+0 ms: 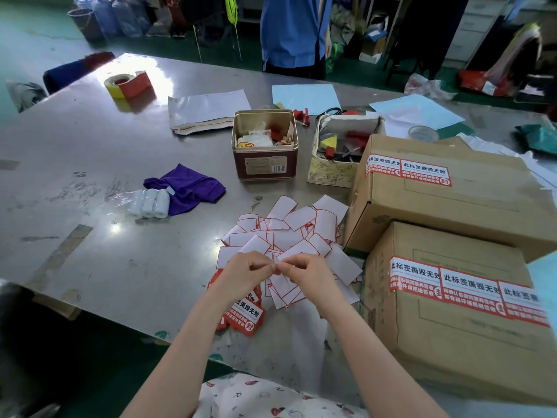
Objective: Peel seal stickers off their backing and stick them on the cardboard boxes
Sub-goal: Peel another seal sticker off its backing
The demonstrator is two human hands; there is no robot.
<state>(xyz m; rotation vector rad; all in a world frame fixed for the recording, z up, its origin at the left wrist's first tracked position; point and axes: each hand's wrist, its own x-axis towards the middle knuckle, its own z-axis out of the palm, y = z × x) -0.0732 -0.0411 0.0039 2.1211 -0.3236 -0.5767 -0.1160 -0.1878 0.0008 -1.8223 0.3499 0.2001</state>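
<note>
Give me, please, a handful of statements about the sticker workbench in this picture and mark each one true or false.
1. Both hands, left hand and right hand, pinch a small sticker piece between them. True.
2. The nearer cardboard box carries no seal stickers yet. False: a row of red and white stickers runs across its top edge.
3. The metal tin stands open with small items inside. True.
4. The purple cloth lies inside the tin. False: it lies on the steel table, beside a pack of white rolls.
5. A pile of empty backing papers lies just beyond the hands. True.
</note>
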